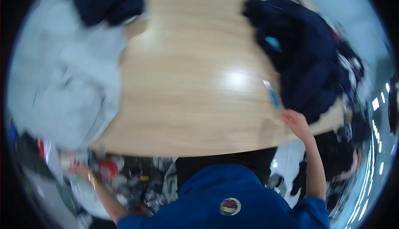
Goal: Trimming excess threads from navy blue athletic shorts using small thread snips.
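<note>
Here the right hand (pixel 294 121) stretches up, pinching the navy garment (pixel 305 58); left hand's (pixel 83 171) grip unclear.

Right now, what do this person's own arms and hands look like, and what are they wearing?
Both forearms are bare. A blue short-sleeved top bears a round emblem on the chest. The left hand has a thin band at the wrist; the right hand shows nothing worn. The picture is blurred.

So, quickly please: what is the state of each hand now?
Left hand: down below the table edge, blurred; open or closed cannot be told.
Right hand: at the dark blue clothes; grip cannot be told.
</note>
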The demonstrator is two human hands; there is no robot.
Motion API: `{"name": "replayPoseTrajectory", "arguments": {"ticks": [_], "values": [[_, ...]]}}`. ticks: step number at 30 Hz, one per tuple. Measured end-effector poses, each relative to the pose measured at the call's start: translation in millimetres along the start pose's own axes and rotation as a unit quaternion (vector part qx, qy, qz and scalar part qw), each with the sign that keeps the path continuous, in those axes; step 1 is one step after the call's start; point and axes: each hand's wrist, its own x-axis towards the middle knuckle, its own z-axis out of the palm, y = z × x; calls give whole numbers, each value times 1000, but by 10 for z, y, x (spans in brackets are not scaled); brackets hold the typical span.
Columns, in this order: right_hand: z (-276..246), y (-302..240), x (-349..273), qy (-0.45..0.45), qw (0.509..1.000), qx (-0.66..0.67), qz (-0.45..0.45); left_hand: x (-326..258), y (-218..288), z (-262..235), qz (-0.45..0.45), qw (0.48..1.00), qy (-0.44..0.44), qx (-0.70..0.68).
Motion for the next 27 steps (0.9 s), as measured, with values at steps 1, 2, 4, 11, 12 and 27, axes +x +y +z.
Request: {"name": "replayPoseTrajectory", "arguments": {"ticks": [1, 2, 4, 11, 12, 27], "values": [[-60, -67, -23, 20, 1000, 0, 8, -54, 99, -51, 26, 999, -2, -47], [-182, -158, -105, 46, 998, -5, 52, -36, 417, 34, -66, 979, 180, -71], [-415, -77, -401, 98, 986, -21, 134, 367, 2440, -261, -354, 908, 155, -162], [273, 343, -246, 183, 979, -91, -18, 867, 4724, -1148, -88, 921, 268, -270], [418, 245, -148, 236, 968, -78, -46, 815, 5284, -1199, -125, 897, 202, -374], [755, 384, -881, 54, 941, 332, -18, -129, 10108, -1920, 423, 545, -391, -610]]}}
